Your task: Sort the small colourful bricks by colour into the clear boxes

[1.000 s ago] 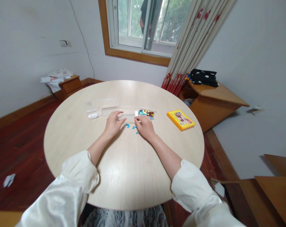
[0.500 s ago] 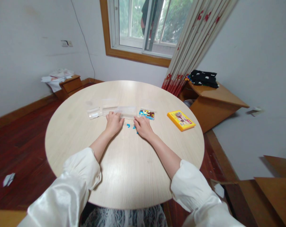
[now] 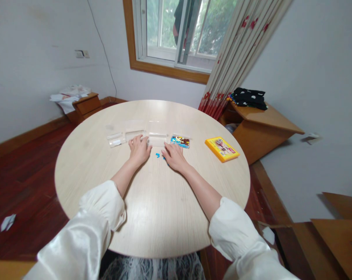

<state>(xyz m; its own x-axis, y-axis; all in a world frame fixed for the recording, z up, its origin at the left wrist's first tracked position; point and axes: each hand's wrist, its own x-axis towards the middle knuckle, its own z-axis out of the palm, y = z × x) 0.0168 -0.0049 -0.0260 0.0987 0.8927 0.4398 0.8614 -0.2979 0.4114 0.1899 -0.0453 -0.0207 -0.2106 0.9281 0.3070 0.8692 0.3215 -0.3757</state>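
Note:
A clear plastic box, its lid folded back, rests on the round table between my hands. My left hand lies by its left end with fingers apart, partly over a second clear case. At its right front corner is my right hand, fingers stretched out and nothing visible in them. Just beyond those fingers sits a clear case of small coloured bricks, mostly blue, brown and yellow. Small blue bricks are on the tabletop beside my right hand, which partly covers some.
Another clear case lies at the left end of the row. A yellow box is on the right side of the round table. Beyond the table's right edge stands a wooden cabinet with folded black cloth on top.
The clear box between my hands was blurred in motion and now rests still, its lid back. My left fingers have spread and drawn slightly off it; my right hand has shifted slightly left.

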